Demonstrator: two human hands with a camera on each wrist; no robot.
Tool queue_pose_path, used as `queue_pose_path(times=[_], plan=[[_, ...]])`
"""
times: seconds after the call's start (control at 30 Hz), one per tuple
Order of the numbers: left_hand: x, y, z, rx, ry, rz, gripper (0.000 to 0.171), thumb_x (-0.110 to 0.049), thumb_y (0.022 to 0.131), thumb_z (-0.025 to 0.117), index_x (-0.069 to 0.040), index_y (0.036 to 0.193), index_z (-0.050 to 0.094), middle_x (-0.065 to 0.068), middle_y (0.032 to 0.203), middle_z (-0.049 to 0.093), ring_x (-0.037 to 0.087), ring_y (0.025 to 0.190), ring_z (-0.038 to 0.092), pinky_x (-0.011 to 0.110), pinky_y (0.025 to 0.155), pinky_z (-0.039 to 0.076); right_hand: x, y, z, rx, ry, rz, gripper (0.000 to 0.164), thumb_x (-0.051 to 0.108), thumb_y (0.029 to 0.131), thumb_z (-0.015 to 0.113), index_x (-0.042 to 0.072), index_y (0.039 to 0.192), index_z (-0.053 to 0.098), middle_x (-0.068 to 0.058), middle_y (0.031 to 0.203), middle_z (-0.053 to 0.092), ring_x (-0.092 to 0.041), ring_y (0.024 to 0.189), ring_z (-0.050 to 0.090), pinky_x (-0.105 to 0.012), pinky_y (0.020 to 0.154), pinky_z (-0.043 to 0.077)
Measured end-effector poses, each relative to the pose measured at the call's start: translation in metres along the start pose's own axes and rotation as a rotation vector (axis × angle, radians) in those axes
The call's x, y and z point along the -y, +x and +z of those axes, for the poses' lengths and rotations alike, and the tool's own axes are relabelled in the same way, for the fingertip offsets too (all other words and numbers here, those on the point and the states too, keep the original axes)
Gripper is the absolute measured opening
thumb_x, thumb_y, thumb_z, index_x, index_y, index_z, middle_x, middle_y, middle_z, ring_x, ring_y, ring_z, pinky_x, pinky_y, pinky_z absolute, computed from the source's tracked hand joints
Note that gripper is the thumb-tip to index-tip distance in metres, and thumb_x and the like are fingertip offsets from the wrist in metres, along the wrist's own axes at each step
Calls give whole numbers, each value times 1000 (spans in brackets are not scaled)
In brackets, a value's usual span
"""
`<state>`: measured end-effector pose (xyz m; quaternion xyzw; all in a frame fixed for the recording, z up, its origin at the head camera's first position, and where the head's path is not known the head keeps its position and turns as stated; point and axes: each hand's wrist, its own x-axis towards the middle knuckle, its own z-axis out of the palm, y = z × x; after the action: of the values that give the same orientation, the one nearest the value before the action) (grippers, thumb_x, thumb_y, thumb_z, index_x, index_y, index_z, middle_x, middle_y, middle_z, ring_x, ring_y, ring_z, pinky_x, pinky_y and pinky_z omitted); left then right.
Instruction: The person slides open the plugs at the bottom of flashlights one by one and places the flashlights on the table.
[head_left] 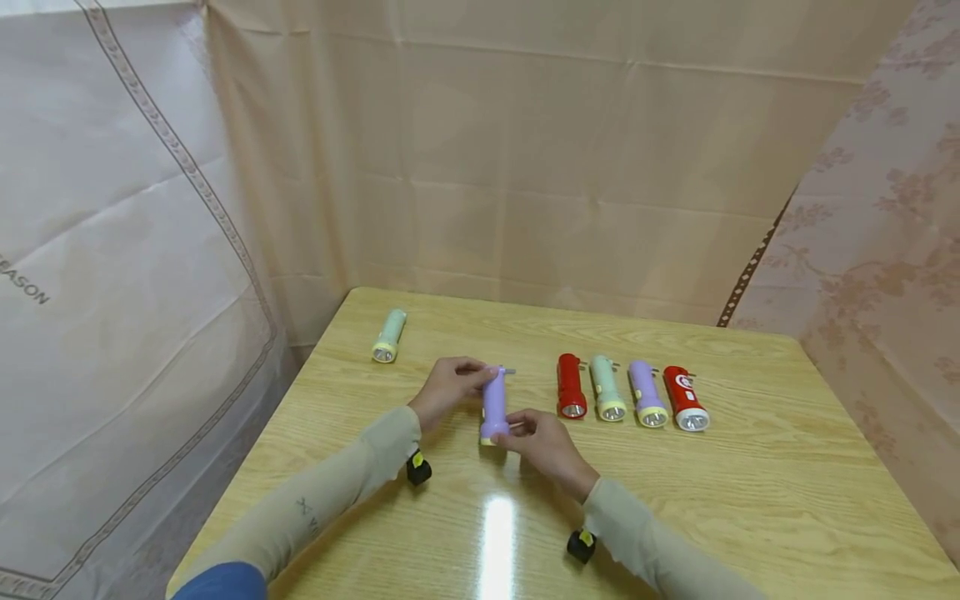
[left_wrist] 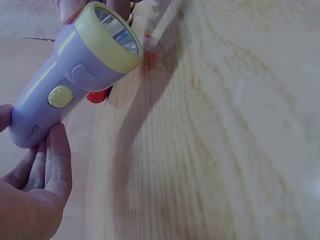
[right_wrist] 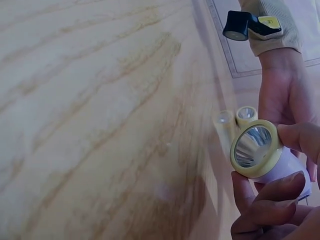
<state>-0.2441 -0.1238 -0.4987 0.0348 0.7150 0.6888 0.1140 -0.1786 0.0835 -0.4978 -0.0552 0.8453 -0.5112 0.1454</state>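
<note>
A purple flashlight (head_left: 493, 407) with a pale yellow lens rim (right_wrist: 274, 159) is held between both hands above the table. My left hand (head_left: 450, 388) pinches its tail end, where small metal prongs (head_left: 510, 372) stick out. My right hand (head_left: 549, 448) pinches the head end, thumb and fingers on either side of the rim. The lens end points toward me. In the left wrist view an oval yellow switch (left_wrist: 60, 96) shows on the flashlight's barrel. Part of the left hand (left_wrist: 35, 195) appears there too, fingertips against the barrel.
Right of the hands, a red flashlight (head_left: 571, 385), a green one (head_left: 607, 387), a purple one (head_left: 647, 392) and a red-and-white one (head_left: 686, 398) lie in a row. Another green flashlight (head_left: 390, 335) lies at the back left of the wooden table (head_left: 765, 483). Cloth (head_left: 525, 167) hangs behind.
</note>
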Motion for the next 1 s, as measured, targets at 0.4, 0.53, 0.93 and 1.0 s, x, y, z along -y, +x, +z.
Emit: queue_pose_path(times=[0.4, 0.53, 0.93, 1.0], plan=[[-2, 22, 10, -8, -18, -4, 44, -36, 93, 79, -1, 118, 71, 13, 114, 71, 26, 97, 72, 44, 91, 59, -1, 7, -10, -58, 18, 13, 41, 30, 87, 85, 6, 118, 71, -4, 105, 73, -20, 96, 66, -37, 84, 55], [-3, 28, 14, -18, -17, 1, 41, -33, 94, 79, 0, 115, 72, 13, 113, 72, 25, 97, 71, 43, 92, 59, -1, 9, -13, -77, 22, 35, 41, 31, 88, 84, 7, 118, 71, -5, 106, 72, -21, 97, 66, -36, 82, 55], [-6, 48, 25, -22, -21, -12, 40, -32, 93, 79, 2, 114, 71, 14, 110, 72, 24, 93, 72, 44, 90, 59, -2, 16, -22, -134, 4, 49, 39, 31, 89, 83, 7, 117, 72, -6, 102, 73, -21, 91, 67, -33, 74, 55], [-5, 51, 27, -22, -30, -16, 41, -30, 94, 79, 4, 114, 71, 15, 109, 72, 24, 92, 72, 43, 89, 60, -3, 17, -23, -142, 5, 57, 38, 31, 89, 82, 7, 117, 71, -7, 103, 73, -21, 92, 67, -35, 75, 55]])
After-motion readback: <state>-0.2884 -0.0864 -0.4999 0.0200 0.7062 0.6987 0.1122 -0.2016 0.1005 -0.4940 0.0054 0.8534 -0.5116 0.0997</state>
